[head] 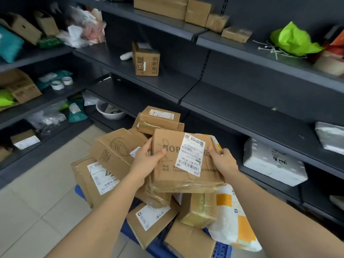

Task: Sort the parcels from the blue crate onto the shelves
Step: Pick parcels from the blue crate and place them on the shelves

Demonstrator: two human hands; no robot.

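Cardboard parcels are heaped in the blue crate on the floor, nearest the camera. Above the heap, the left hand and right hand each clamp one end of a brown labelled parcel; both grips are closed on it, label up. Step in hand, by judgement: one parcel lifted, not yet shelved. The next move calls for reading the label, then carrying the parcel forward and up. Open room: the middle shelf is largely bare beside one small carton. Caution: the shelf's front lip projects; lift clear of it. The lower right shelf holds a white foam box.
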